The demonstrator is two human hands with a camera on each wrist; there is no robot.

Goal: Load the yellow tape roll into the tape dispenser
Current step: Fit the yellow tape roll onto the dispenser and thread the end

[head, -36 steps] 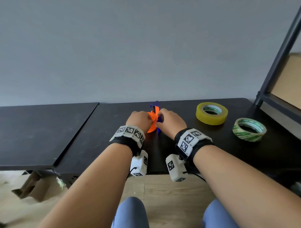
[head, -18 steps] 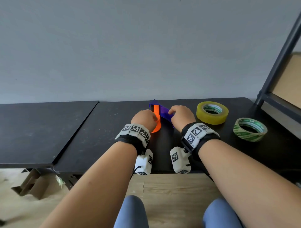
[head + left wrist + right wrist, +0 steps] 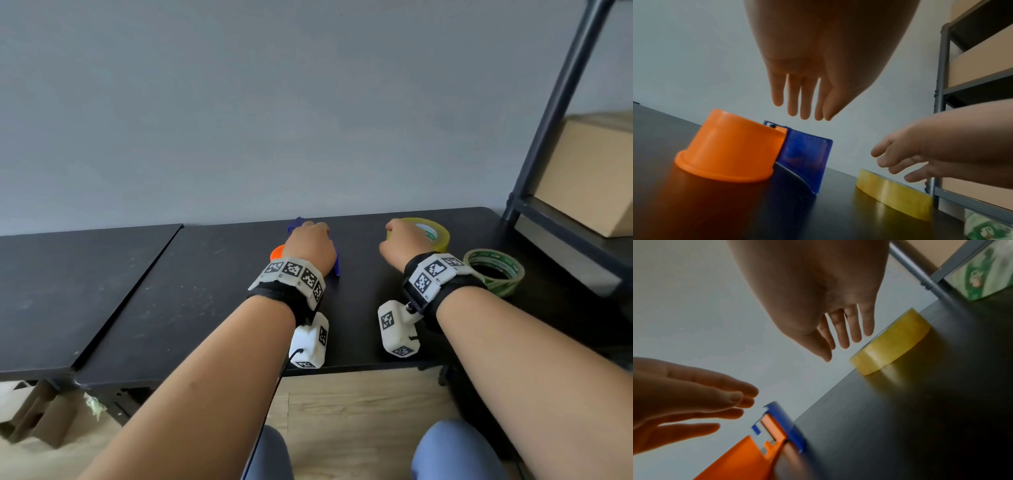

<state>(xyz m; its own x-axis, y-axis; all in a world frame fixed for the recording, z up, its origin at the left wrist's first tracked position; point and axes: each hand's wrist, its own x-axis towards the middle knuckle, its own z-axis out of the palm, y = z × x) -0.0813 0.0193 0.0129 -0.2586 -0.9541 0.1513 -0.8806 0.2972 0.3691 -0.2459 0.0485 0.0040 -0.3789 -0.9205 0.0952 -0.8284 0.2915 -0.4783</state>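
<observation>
The tape dispenser (image 3: 805, 155), blue with an orange hub (image 3: 731, 149), lies on the black table (image 3: 205, 291). My left hand (image 3: 803, 113) hovers just above it with straight fingers and holds nothing; in the head view this left hand (image 3: 308, 241) covers most of the dispenser (image 3: 278, 253). The yellow tape roll (image 3: 436, 234) lies flat to the right. My right hand (image 3: 842, 345) is open over the near left edge of the yellow roll (image 3: 892, 344), its fingers loose and not clearly touching it.
A green-printed tape roll (image 3: 493, 270) lies near the table's right edge, just right of my right wrist. A dark metal shelf frame (image 3: 548, 120) with a cardboard box (image 3: 589, 178) stands at the right. A second black tabletop (image 3: 68, 291) adjoins on the left.
Both hands held the dispenser before. My right hand has let go and moved right to the yellow roll. My left hand has opened and now hovers over the dispenser.
</observation>
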